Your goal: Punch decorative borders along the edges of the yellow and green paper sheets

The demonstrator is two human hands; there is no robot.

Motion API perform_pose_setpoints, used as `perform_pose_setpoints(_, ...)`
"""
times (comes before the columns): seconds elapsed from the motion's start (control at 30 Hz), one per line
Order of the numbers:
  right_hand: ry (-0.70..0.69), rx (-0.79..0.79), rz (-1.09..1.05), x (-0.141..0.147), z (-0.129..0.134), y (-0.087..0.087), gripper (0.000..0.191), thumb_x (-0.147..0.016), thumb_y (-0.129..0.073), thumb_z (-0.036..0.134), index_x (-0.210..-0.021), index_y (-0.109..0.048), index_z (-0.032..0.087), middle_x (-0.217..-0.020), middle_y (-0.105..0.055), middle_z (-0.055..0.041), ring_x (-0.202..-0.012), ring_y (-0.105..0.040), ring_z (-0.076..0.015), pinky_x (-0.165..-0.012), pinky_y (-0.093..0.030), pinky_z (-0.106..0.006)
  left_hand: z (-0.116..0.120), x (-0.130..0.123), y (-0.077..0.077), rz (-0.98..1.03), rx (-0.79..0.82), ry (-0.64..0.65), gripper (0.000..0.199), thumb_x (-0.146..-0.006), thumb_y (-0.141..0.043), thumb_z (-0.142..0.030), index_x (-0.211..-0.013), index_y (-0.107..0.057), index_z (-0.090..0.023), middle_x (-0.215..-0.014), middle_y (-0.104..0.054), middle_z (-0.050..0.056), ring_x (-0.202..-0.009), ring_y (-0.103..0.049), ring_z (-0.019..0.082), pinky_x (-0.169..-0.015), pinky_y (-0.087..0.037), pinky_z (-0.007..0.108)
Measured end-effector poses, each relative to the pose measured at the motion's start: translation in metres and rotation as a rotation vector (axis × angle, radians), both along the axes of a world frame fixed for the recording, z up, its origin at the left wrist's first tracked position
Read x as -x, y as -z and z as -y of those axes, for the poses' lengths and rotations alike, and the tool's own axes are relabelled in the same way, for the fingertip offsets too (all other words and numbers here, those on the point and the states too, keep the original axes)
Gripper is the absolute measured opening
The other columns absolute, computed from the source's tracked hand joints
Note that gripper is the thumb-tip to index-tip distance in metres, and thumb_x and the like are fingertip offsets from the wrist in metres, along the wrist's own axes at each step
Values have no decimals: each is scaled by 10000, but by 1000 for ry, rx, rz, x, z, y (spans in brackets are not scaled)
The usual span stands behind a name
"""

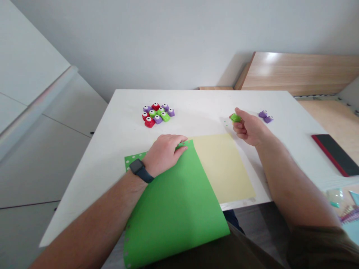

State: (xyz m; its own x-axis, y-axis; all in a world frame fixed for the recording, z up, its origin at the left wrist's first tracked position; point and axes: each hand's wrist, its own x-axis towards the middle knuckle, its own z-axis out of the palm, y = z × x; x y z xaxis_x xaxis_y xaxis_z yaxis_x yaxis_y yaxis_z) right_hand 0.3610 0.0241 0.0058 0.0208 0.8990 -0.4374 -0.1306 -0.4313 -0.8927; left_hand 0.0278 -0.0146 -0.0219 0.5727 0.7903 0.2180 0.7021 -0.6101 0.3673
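My left hand, with a dark watch on the wrist, holds a green paper sheet near its far edge, thumb and fingers close to the corner. Star-like and other small shapes are cut out along the sheet's far and left edges. Its near end hangs over the table edge towards my lap. Under it lies a pale yellow sheet, showing on the right. My right hand is closed around a green craft paper punch, raised over the table. Tiny green paper bits lie beside it.
Several red, green and purple craft punches stand grouped at the far left of the white table. Two purple punches sit at the far right. A black and red flat case lies at the right edge, near stationery.
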Motion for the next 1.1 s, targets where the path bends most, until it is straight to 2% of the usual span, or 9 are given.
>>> perform_pose_setpoints(0.2,-37,61,-115,2,1,-7,394,-873,-641,558,-776,-436,235,-578,-249,77,-464,-134,-81,-381,-32,-222,0,0,1,-2,0,0,249,-958,-606,-309,-1160,-676,-182,-1117,-754,68,-1017,-689,261,-933,-506,428)
perform_pose_setpoints(0.43,-109,108,-206,1,3,-12,343,-911,-556,572,-872,-490,237,-563,-233,85,-454,-122,-88,-368,-49,-213,0,0,1,0,-2,-3,246,-961,-601,-315,-1156,-673,-185,-1116,-753,70,-1020,-689,261,-937,-505,426)
perform_pose_setpoints(0.87,-166,115,-172,4,7,-15,298,-914,-502,534,-873,-514,238,-541,-239,68,-445,-128,-102,-384,-56,-236,0,0,-1,16,5,1,233,-950,-594,-304,-1143,-674,-203,-1110,-757,76,-1023,-693,270,-929,-510,437)
perform_pose_setpoints(1.1,-158,102,-197,4,5,-12,305,-882,-607,492,-816,-472,226,-584,-248,69,-471,-137,-86,-386,-40,-229,1,0,-1,5,10,2,246,-957,-586,-308,-1155,-674,-192,-1116,-754,81,-1025,-690,271,-941,-506,440)
